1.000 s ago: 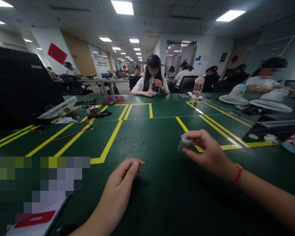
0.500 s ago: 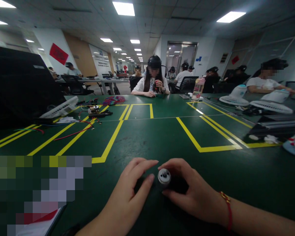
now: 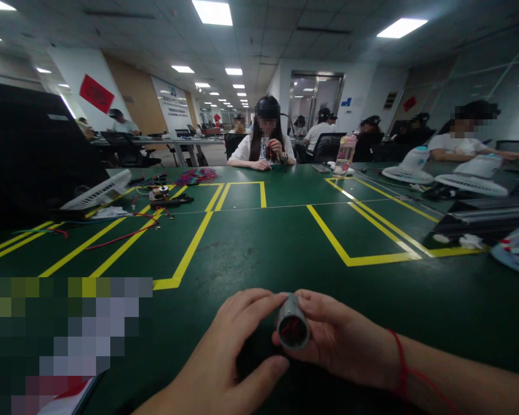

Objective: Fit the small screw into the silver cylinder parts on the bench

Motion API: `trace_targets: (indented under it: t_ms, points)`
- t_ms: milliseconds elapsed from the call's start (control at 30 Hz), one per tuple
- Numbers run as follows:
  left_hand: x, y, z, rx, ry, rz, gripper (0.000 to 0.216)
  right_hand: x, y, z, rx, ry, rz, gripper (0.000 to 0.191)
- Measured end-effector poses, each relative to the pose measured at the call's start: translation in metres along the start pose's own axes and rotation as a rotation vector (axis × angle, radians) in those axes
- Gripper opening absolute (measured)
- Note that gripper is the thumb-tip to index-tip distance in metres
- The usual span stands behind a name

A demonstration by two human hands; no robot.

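A small grey metal cylinder [image 3: 291, 323], like a little motor can, is held just above the green table [image 3: 259, 242] near its front edge. Its open end faces me and shows red inside. My right hand [image 3: 341, 343] wraps around its right side, fingers closed on it; a red string bracelet circles that wrist. My left hand [image 3: 227, 357] is beside the cylinder on the left, its fingertips touching the top and its thumb reaching under the near end.
Yellow tape lines [image 3: 190, 248] mark boxes on the table. Red wires and small parts [image 3: 155, 202] lie at the left by a white fan [image 3: 97, 193]. More fans [image 3: 450, 178] stand at the right. A person [image 3: 266, 141] sits across; others work behind.
My right hand carried the cylinder from mid-table toward me, then turned it so the open end faces me. My left hand closed in and now touches it.
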State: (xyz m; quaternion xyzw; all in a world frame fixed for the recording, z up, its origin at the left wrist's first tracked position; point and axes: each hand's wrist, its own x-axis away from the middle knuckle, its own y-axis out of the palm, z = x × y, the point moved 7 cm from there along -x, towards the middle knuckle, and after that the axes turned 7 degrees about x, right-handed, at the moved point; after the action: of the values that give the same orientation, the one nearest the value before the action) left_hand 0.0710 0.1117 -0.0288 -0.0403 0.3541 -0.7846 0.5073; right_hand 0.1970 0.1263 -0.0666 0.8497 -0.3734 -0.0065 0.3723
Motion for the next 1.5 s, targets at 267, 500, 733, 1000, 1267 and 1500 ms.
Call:
trace_targets:
  t_ms: [267, 500, 733, 1000, 1267, 1500]
  points:
    - [-0.003, 0.004, 0.005, -0.051, 0.018, -0.013, 0.047, -0.002, 0.0, 0.004, 0.011, 0.021, -0.049, 0.025]
    - [-0.002, 0.002, 0.006, -0.036, 0.022, -0.019, 0.049, -0.003, -0.002, -0.002, 0.111, -0.058, 0.034, 0.029]
    - [0.002, -0.006, 0.002, 0.017, 0.017, 0.104, 0.046, 0.01, 0.0, -0.032, 0.892, -0.623, 0.249, 0.034]
    - [-0.009, -0.003, -0.004, 0.168, -0.042, 0.13, 0.023, 0.011, 0.005, -0.021, 1.171, -0.606, 0.29, 0.042]
    - [-0.017, -0.008, -0.008, 0.338, -0.238, 0.207, 0.012, 0.009, 0.004, -0.02, 1.255, -0.51, 0.304, 0.048]
    - [-0.014, -0.018, -0.02, 0.241, -0.272, 0.23, 0.012, 0.019, 0.01, -0.028, 1.417, -0.618, 0.388, 0.048]
